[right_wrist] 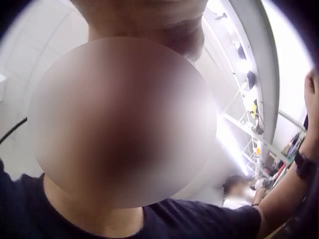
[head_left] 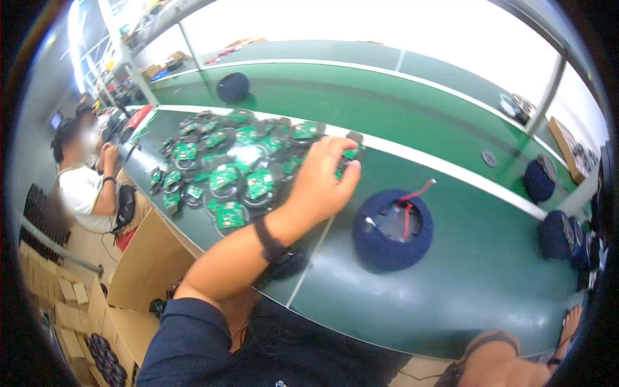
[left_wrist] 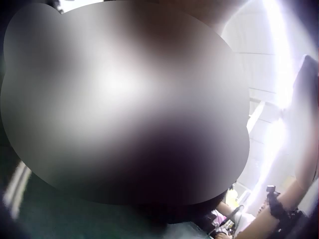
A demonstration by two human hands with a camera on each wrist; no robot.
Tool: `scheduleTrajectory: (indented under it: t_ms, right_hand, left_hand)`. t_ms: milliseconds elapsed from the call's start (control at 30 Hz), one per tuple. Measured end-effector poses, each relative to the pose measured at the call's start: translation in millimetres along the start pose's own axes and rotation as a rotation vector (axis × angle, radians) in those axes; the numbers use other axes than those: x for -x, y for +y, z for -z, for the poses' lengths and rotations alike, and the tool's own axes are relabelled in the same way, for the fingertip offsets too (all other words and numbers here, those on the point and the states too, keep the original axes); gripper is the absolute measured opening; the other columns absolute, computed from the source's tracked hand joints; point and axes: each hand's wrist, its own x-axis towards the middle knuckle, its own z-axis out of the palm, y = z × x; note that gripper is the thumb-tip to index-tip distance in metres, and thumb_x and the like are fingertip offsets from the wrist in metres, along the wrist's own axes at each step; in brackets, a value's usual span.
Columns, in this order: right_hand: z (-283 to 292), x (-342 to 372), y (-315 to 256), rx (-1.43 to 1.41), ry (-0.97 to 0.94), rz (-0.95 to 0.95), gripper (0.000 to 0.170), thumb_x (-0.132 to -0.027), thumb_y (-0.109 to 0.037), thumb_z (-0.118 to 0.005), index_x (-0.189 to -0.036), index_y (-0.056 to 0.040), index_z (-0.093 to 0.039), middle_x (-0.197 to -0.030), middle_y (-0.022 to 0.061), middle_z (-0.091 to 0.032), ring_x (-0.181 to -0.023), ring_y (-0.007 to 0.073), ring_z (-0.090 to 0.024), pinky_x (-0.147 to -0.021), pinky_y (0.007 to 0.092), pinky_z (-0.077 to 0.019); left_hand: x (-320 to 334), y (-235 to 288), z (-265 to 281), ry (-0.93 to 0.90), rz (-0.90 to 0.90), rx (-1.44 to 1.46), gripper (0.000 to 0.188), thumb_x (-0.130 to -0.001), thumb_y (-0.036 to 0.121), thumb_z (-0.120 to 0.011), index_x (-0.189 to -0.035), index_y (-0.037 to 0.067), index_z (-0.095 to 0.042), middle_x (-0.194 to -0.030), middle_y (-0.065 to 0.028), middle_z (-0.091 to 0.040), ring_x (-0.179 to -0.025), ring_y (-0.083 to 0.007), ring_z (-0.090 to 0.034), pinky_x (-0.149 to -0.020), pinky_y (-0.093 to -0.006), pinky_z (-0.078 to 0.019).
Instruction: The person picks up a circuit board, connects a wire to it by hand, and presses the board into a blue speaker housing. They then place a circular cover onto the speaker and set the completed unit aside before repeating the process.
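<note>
In the head view my left hand [head_left: 322, 180] is over the right edge of a pile of green circuit boards [head_left: 247, 158]. Its thumb and fingers pinch a small green circuit board [head_left: 349, 154] with a dark part on it. To the right of this hand a round dark blue fabric-covered housing [head_left: 393, 248] sits on the table, open side up, with red wires [head_left: 407, 222] rising out of it. My right hand [head_left: 570, 324] shows only small at the lower right edge, beside the table; its grip is hidden. Both wrist views are mostly filled by a blurred patch.
The green table [head_left: 464, 284] has a white strip along its far side. Beyond it lie a dark blue round housing [head_left: 233, 87] and a grey disc [head_left: 489, 158]. More blue housings [head_left: 556, 235] stand at the right. An open cardboard box [head_left: 151, 258] and a seated person [head_left: 87, 193] are on the left.
</note>
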Motion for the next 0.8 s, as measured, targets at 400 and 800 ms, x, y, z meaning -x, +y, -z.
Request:
scheduleTrajectory:
  t_ms: [400,800]
  right_hand:
    - [27,-18,72,0.288,-0.145,-0.468,0.02,-0.083,-0.019,-0.073,-0.085,0.0002,-0.07,-0.086,0.0145,-0.072,-0.082,0.0268,-0.071,-0.077,0.0391,-0.056]
    - [45,15,115,0.801,-0.715,-0.815,0.057,-0.072,-0.032,-0.088,-0.111,-0.0035,-0.059,-0.122,0.0155,-0.061,-0.11,0.0331,-0.062,-0.093,0.0386,-0.0502]
  left_hand:
    - [17,-42,-16,-0.285,0.137,-0.499,0.061,-0.088,0.031,-0.07,-0.138,0.0,-0.053,-0.146,-0.0271,-0.046,-0.142,-0.0416,-0.037,-0.117,-0.0597,-0.0238]
    - [13,-27,13,-0.299,0.224,-0.368,0.069,-0.083,0.027,-0.075,-0.139,-0.003,-0.048,-0.142,-0.0285,-0.047,-0.124,-0.0445,-0.054,-0.104,-0.048,-0.046]
